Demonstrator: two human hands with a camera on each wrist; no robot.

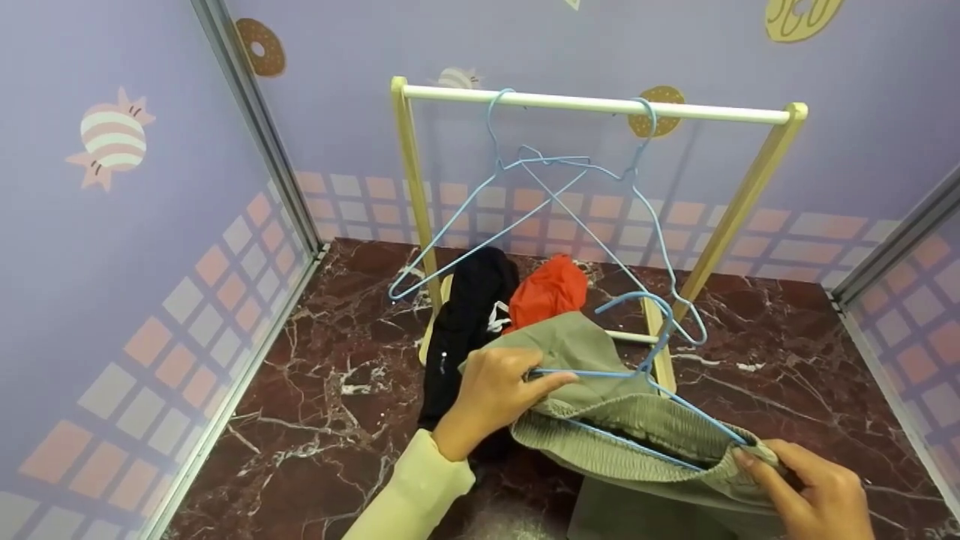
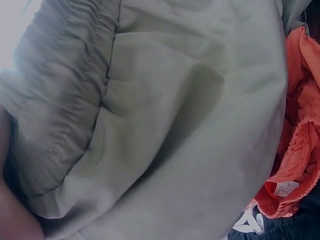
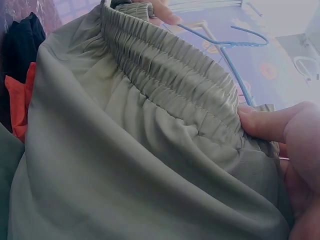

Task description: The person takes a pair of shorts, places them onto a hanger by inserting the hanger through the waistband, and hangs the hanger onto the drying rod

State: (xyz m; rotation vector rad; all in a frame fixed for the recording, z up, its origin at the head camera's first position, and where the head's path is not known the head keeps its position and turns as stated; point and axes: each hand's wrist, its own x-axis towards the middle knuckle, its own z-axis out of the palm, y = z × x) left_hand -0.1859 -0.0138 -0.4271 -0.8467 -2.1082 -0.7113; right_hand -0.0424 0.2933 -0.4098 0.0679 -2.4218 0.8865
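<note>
Evidently, the scene is enclosed by purple wall panels (image 1: 360,45), printed with sweets, doughnuts and a band of pink and white tiles. Below them, a dark red surface (image 1: 300,435) is veined with white, and on it a wooden rack (image 1: 570,103) is topped by a white rail. In front of the rack, a grey-green garment (image 3: 150,165) is held up, its gathered waistband spread around the lower bar of a blue hanger (image 1: 600,373). Behind it, a black garment (image 1: 465,330) is laid beside the rack's left foot. From the rail, two similar hangers (image 1: 490,124) are hung. A red garment (image 1: 551,292) is bunched against the black one. The blue hanger's left arm is gripped by the left hand (image 1: 499,382), with the thumb laid along the wire. At the hanger's right end, the waistband is pinched between the thumb and fingers of the right hand (image 1: 817,487). Inside the red waist, a white label (image 2: 286,188) is exposed, its print too small to be read.
</note>
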